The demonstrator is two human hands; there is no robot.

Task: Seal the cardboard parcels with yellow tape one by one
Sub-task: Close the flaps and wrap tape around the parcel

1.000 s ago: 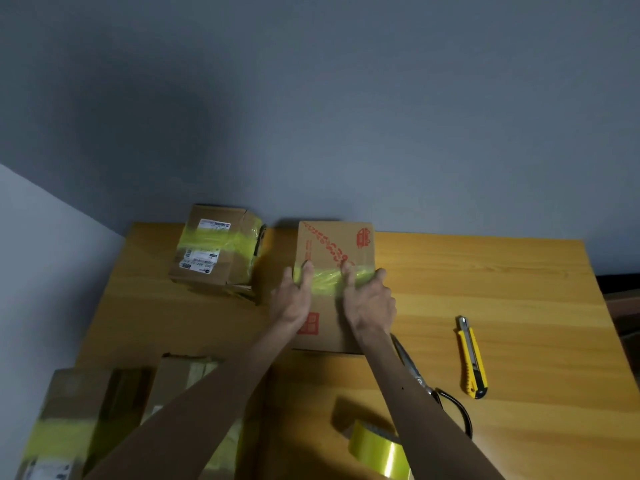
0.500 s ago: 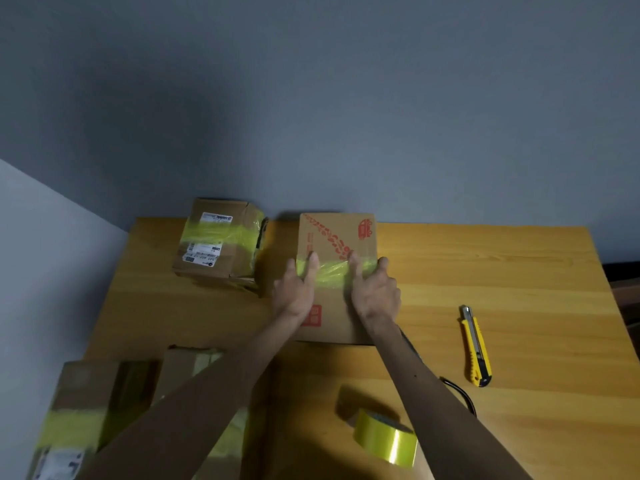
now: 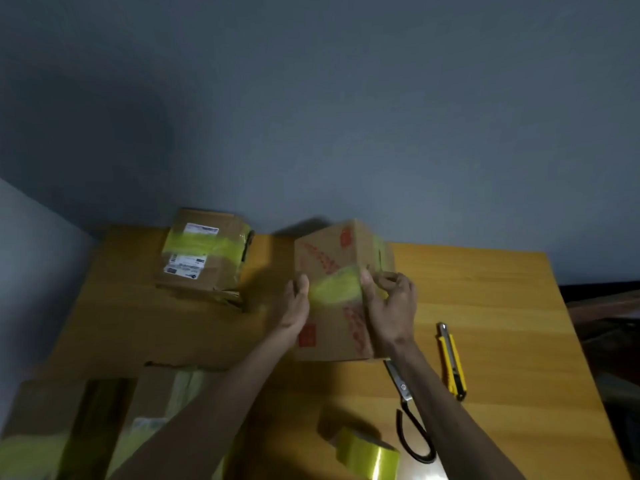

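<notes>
Cardboard parcel [image 3: 332,258] is being pressed by straight fingers of the left hand [image 3: 296,308] and gripped by curled fingers of the right hand [image 3: 393,306].

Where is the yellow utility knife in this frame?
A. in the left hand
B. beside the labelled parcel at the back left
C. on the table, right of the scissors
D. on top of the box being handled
C: the knife lies flat on the table, to the right of the scissors and clear of the box.
</notes>
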